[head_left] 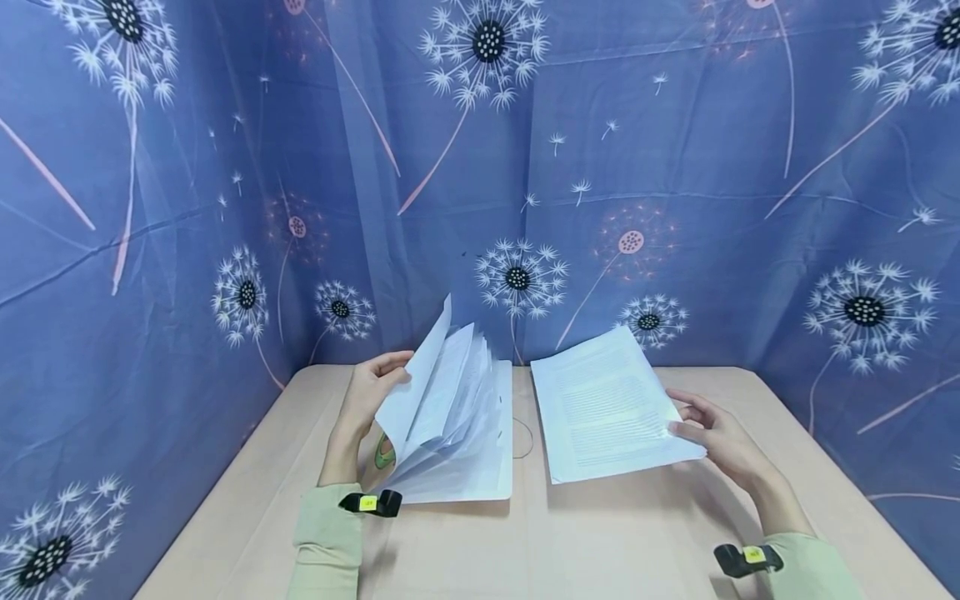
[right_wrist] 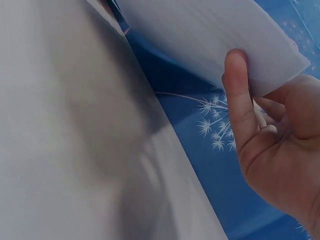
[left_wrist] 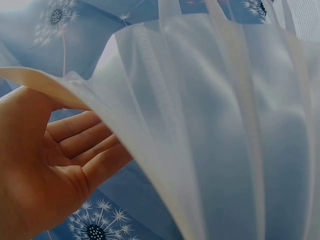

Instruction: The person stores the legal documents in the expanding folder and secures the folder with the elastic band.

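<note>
On the left of the table a white folder [head_left: 504, 433] with clear plastic pockets stands partly open, its leaves fanned. My left hand [head_left: 375, 387] grips the raised cover at its left edge, with the thumb against the cover. In the left wrist view the translucent pockets [left_wrist: 215, 125] spread beside the left hand [left_wrist: 65, 165]; the thumb's tip is hidden by the cover. To the right, my right hand [head_left: 712, 433] pinches printed sheets of paper [head_left: 607, 408] by their right edge, thumb on top. The right wrist view shows the thumb pressed on the paper [right_wrist: 200, 35].
A green looped thing [head_left: 385, 452] lies partly hidden beneath the folder's raised cover. Between folder and paper a thin dark loop [head_left: 531, 433] shows on the beige table [head_left: 540, 550]. Blue dandelion-print cloth [head_left: 585, 108] hangs behind and at both sides.
</note>
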### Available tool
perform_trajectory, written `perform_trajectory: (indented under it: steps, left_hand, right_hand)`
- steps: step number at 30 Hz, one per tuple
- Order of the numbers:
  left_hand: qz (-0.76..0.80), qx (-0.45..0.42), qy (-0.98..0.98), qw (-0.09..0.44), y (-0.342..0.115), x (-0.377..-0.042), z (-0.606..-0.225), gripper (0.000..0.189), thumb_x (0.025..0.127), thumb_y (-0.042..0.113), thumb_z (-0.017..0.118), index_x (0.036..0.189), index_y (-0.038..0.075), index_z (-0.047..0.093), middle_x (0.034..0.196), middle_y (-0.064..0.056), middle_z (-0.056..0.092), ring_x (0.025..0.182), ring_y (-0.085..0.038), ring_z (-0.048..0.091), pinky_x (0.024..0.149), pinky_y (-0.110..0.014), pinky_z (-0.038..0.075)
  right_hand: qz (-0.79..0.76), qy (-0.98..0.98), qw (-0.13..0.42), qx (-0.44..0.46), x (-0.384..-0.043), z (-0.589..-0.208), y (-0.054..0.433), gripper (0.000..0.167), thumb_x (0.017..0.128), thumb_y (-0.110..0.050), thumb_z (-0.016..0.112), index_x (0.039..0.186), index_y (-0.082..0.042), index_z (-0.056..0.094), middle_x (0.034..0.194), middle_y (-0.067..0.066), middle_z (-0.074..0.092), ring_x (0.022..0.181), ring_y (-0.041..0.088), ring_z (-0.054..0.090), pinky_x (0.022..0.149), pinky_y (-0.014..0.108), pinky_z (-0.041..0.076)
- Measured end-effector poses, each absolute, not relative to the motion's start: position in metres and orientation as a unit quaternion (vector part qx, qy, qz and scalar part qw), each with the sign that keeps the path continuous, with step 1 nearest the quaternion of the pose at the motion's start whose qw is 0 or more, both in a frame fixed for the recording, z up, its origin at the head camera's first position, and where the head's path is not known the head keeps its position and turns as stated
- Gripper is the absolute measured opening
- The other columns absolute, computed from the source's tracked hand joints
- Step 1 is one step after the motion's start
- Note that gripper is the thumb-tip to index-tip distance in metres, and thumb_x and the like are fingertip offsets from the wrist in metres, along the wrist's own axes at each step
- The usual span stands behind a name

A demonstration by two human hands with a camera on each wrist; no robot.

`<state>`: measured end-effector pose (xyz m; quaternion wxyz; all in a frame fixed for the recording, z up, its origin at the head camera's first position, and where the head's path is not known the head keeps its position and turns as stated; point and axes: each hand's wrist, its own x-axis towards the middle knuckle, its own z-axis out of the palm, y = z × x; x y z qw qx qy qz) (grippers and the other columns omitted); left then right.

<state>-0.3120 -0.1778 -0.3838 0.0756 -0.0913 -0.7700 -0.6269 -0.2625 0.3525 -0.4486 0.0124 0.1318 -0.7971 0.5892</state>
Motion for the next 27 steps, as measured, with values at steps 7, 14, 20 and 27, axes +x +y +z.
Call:
perform_trajectory:
  steps: [7,14,20,27]
  left_hand:
    - [-0.627,-0.092,-0.769,0.081,-0.179,-0.312,-0.382,0.038,0.094,0.010,0.059,0.132,0.004,0.064,0.130,-0.019,0.065,0.119,-0.031,0.061,0.110,-0.047,0.042]
    - [-0.625,-0.093,-0.770,0.084,-0.180,-0.313,-0.383,0.038,0.093,0.009,0.059,0.130,0.004,0.065,0.128,-0.019,0.066,0.117,-0.029,0.062,0.106,-0.044,0.045]
    - [-0.623,-0.093,-0.772,0.085,-0.180,-0.312,-0.384,0.038,0.093,0.008,0.059,0.131,0.001,0.064,0.127,-0.019,0.067,0.106,-0.017,0.066,0.103,-0.042,0.047]
    - [-0.627,-0.096,-0.769,0.084,-0.179,-0.310,-0.382,0.038,0.094,0.009,0.058,0.132,0.001,0.063,0.127,-0.021,0.066,0.092,-0.007,0.066,0.107,-0.047,0.044]
  right_hand:
    - [0.593,-0.790,0.010,0.152,-0.264,-0.446,0.348,0.065,0.096,-0.005,0.061,0.151,0.007,0.029,0.100,0.004,0.067,0.085,0.011,0.070,0.065,0.030,0.059]
    - [0.583,-0.800,0.015,0.140,-0.266,-0.441,0.341,0.067,0.095,-0.008,0.064,0.151,0.007,0.029,0.103,0.006,0.067,0.085,0.011,0.070,0.066,0.030,0.059]
    - [0.585,-0.798,0.013,0.142,-0.267,-0.436,0.333,0.067,0.096,-0.009,0.064,0.151,0.007,0.029,0.103,0.009,0.066,0.085,0.012,0.069,0.067,0.030,0.059]
    - [0.600,-0.786,-0.003,0.149,-0.270,-0.434,0.325,0.066,0.096,-0.008,0.062,0.151,0.007,0.028,0.102,0.006,0.065,0.084,0.012,0.070,0.067,0.031,0.059]
